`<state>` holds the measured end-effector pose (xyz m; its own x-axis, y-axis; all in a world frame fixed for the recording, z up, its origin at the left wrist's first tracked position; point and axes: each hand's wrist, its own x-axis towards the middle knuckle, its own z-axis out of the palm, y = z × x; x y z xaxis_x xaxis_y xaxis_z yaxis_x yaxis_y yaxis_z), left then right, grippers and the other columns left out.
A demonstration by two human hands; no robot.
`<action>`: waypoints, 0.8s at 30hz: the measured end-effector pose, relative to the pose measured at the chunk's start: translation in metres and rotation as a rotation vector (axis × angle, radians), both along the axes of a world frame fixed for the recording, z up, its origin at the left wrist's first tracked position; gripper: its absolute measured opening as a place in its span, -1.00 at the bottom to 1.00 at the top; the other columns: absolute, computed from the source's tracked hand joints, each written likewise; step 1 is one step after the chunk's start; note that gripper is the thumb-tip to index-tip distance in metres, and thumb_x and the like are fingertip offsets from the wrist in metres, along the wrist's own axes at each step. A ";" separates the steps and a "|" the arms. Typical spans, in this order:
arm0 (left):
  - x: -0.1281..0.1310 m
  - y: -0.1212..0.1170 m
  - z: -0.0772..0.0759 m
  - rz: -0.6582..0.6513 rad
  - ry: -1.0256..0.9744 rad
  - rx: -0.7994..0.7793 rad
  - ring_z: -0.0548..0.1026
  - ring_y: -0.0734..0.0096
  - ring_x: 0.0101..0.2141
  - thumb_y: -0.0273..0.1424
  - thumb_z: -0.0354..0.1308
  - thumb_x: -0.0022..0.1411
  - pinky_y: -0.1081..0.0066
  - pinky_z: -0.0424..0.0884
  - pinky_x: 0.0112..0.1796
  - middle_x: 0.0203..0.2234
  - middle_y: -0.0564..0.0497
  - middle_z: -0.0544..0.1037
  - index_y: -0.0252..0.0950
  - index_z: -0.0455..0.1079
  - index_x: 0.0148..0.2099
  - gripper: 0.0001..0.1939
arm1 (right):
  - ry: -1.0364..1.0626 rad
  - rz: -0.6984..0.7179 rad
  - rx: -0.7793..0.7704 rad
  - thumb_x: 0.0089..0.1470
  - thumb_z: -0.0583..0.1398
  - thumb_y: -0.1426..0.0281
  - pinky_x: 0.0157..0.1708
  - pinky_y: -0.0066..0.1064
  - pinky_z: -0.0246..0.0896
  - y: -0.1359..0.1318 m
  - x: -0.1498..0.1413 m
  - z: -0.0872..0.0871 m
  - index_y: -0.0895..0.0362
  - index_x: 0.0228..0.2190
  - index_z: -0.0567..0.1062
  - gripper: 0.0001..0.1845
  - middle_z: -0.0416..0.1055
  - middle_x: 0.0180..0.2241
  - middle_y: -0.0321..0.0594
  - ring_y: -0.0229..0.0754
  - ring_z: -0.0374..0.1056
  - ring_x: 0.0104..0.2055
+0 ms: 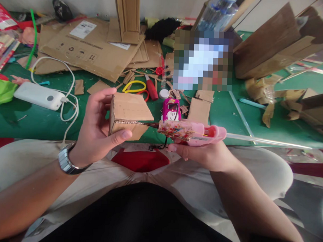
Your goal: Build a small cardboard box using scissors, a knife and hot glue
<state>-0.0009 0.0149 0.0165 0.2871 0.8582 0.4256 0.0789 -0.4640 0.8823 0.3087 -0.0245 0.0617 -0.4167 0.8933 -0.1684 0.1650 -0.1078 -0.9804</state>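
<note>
Between the thumb and fingers of my left hand (97, 134) is a small folded cardboard box (131, 107), held above the table's front edge. My right hand (200, 152) is wrapped round a pink hot glue gun (200, 133), whose front is smeared with dried residue. A long clear glue stick (266, 140) sticks out of its back end to the right. The gun's dark nozzle (152, 125) points left and meets the seam along the box's near edge, where a shiny line shows. Part of the gun's handle is hidden by my fingers.
On the green table (98, 117) lie flattened cardboard (100, 48), yellow-handled scissors (134, 86), a red-handled tool (151, 88), a magenta socket block (171, 109) and a white power bank (39, 95) with a cable. A water bottle (220, 13) and cardboard pieces (272, 40) stand behind.
</note>
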 end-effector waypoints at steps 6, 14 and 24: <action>0.001 0.000 -0.001 0.012 -0.027 0.018 0.55 0.10 0.14 -0.12 0.62 0.21 0.25 0.70 0.00 0.20 -0.12 0.53 -0.03 0.32 0.53 -0.05 | -0.014 -0.004 -0.008 0.21 0.50 0.29 -0.50 -0.39 0.58 -0.001 0.000 0.001 -0.09 0.21 0.71 -0.46 0.67 -0.41 -0.34 -0.08 0.64 -0.33; 0.000 0.000 -0.002 0.016 -0.054 -0.008 0.51 0.12 0.16 -0.13 0.65 0.16 0.29 0.67 0.02 0.22 -0.09 0.51 -0.02 0.33 0.52 -0.02 | -0.017 -0.005 0.003 0.22 0.50 0.27 -0.53 -0.44 0.55 -0.001 0.002 -0.001 -0.06 0.21 0.71 -0.47 0.73 -0.27 -0.29 -0.15 0.61 -0.36; -0.003 0.003 -0.002 -0.007 -0.031 0.005 0.51 0.08 0.18 -0.12 0.65 0.17 0.25 0.70 0.00 0.22 -0.09 0.49 0.01 0.31 0.54 -0.01 | -0.010 0.013 -0.011 0.24 0.50 0.19 -0.52 -0.41 0.59 -0.001 0.003 0.002 -0.07 0.24 0.71 -0.45 0.67 -0.43 -0.27 -0.06 0.62 -0.38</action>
